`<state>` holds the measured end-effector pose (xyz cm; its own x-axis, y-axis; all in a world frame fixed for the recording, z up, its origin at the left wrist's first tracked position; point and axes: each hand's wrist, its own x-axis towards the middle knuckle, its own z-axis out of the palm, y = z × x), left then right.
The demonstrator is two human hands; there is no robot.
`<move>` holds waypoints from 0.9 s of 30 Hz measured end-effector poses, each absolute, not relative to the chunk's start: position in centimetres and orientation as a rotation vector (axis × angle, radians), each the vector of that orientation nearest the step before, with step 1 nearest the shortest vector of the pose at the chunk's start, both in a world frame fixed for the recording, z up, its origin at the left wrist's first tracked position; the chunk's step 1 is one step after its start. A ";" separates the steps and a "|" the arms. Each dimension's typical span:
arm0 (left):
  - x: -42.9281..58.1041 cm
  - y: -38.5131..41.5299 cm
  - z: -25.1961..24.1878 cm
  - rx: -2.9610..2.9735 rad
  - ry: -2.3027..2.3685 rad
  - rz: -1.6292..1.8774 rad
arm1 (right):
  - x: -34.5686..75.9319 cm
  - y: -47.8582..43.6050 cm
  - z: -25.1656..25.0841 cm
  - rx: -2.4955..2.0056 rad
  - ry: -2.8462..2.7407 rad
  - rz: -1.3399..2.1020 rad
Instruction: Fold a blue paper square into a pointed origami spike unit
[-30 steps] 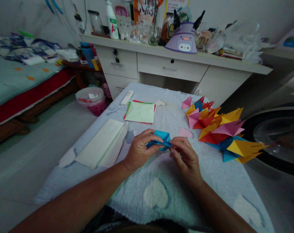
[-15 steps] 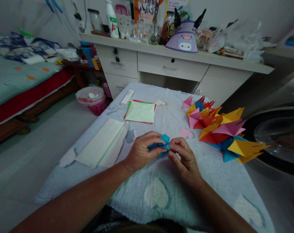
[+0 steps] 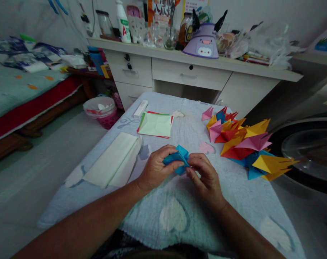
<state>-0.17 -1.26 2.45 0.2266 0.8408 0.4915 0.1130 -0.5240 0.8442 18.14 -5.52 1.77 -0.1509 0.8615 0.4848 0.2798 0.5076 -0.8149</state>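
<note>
A folded piece of blue origami paper (image 3: 176,157) is held between both hands above the cloth-covered table. My left hand (image 3: 159,163) grips its left side, thumb in front and fingers behind. At the right edge, the thumb and index finger of my right hand (image 3: 205,174) pinch the paper; my fingers partly hide its shape. Beyond lies a stack of square paper sheets (image 3: 156,124), pale green on top with red and green edges below. To the right sits a row of folded paper pieces (image 3: 241,144) in yellow, pink, red and blue.
A folded white paper or cloth sheet (image 3: 113,160) lies at the left of the table (image 3: 174,216). Near the back are a small white box (image 3: 141,109) and a crumpled scrap (image 3: 178,114). A pink bin (image 3: 106,120) stands left on the floor; a white cabinet (image 3: 133,73) stands behind.
The blue paper has turned and shows more of its broad face, its folds spread wider. Both hands stay in nearly the same place, still gripping it.
</note>
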 end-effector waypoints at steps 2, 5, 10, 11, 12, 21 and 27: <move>-0.2 -1.3 2.3 1.824 0.879 1.319 | 18.1 -5.5 1.8 -0.978 -1.693 0.692; -0.2 -1.4 2.1 1.852 0.837 1.321 | 18.0 -5.5 2.1 -0.974 -1.710 0.679; -0.2 -1.3 2.4 1.961 0.681 1.343 | 18.0 -5.4 2.3 -0.939 -1.718 0.681; -0.2 -1.3 2.5 1.987 0.664 1.333 | 18.0 -5.4 2.3 -0.933 -1.714 0.697; -0.2 -1.3 2.6 2.008 0.652 1.317 | 18.0 -5.5 2.3 -0.931 -1.713 0.712; -0.5 -1.2 2.6 1.954 0.648 1.291 | 18.5 -5.3 1.8 -0.962 -1.249 1.053; -0.4 -1.3 3.2 1.926 0.583 1.225 | 19.2 -4.1 1.3 -1.035 -1.286 1.410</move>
<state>-0.39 -1.28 3.20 0.4336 0.7133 0.5506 -0.0223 -0.6023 0.7979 19.21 -4.06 1.30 -0.2095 0.9778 0.0042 -0.0941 -0.0159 -0.9954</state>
